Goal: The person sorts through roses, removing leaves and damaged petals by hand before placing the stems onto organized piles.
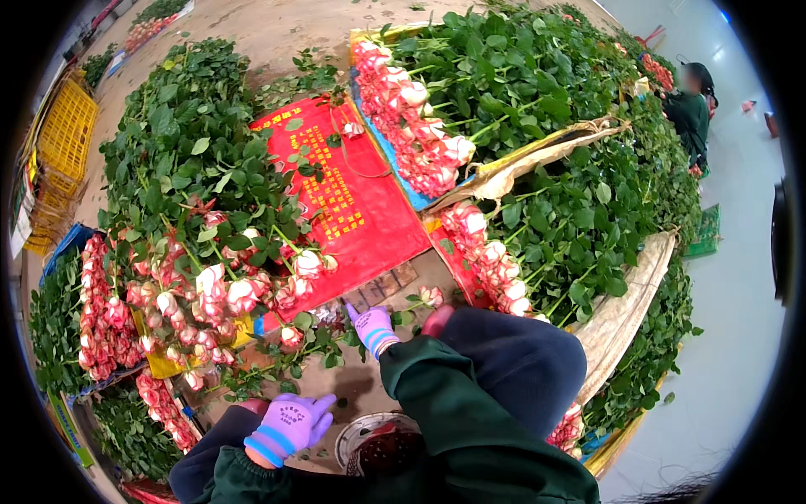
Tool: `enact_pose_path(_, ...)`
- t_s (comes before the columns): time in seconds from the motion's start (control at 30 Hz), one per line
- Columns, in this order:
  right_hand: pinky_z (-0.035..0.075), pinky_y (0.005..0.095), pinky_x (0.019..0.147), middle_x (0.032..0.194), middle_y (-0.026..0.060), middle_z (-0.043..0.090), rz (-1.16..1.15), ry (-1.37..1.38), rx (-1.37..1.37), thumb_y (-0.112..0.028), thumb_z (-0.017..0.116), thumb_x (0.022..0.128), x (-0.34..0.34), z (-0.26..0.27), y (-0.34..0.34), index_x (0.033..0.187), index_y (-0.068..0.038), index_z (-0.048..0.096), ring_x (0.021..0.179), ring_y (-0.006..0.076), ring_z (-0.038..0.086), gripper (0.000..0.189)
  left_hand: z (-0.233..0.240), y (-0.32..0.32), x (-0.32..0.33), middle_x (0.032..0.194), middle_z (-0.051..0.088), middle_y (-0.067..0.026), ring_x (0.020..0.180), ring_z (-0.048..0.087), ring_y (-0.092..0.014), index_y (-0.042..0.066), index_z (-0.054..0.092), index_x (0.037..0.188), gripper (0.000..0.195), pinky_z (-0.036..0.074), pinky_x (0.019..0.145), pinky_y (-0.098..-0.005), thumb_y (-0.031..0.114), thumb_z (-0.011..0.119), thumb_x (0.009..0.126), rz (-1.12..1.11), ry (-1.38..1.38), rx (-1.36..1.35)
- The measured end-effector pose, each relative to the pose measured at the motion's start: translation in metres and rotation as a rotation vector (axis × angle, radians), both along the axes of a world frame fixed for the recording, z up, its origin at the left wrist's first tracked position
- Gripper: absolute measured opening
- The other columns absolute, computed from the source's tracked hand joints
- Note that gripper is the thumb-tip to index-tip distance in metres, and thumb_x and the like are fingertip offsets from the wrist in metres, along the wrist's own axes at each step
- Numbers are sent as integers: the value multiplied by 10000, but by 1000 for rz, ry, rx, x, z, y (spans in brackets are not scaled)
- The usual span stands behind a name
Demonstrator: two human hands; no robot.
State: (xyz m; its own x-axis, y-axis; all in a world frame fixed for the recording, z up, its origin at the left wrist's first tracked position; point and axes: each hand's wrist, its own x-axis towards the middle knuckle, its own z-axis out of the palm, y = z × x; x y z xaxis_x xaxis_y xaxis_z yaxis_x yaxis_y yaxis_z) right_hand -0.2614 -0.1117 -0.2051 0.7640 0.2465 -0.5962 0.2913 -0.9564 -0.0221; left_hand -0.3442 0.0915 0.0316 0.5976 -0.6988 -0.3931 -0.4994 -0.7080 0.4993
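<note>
My left hand [288, 422], in a purple knit glove with blue cuff bands, hovers beside my left knee. Its fingers are apart and nothing shows in them. My right hand [371, 324], gloved alike, reaches to the near edge of a red printed sack [359, 189]. Its index finger points out, next to crumpled shiny plastic [329, 313]; the palm side is hidden, so any grip is unclear. A pink-and-white rose [291, 337] on a leafy stem lies just left of that hand, and another rose [431, 296] lies to its right.
A heap of loose roses [189, 157] lies at left. Rose bunches [434, 138] are layered with sacking [623, 321] at right. A round basin [348, 435] sits between my legs. Yellow crates [66, 132] stand far left, and another person [689, 116] is at far right.
</note>
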Motion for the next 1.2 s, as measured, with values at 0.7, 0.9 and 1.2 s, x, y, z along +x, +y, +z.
enact_pose_path(0.7,465,457,705,928,110,694,-34,54,49,-147,439,899,25,-25,12,1426,-134,324,843,271,674,539,-3,-2,9,750,652,-102,689,624,-300,122,566,1167,336,465,660,-425,297,527,883,22,24,36)
enact_pose_path(0.9,515,432,661,886,102,682,517,49,89,-154,478,887,37,49,-23,1086,-103,628,802,284,677,254,9,-6,5,790,646,-116,728,615,-320,104,563,1174,368,471,697,-427,323,529,881,-1,16,62)
enact_pose_path(1.2,507,396,740,939,98,669,321,-232,530,-157,599,736,59,322,-103,995,-151,648,912,281,647,263,12,-5,-18,785,657,-123,716,623,-338,114,550,1180,372,471,675,-448,352,483,902,-72,-29,-44)
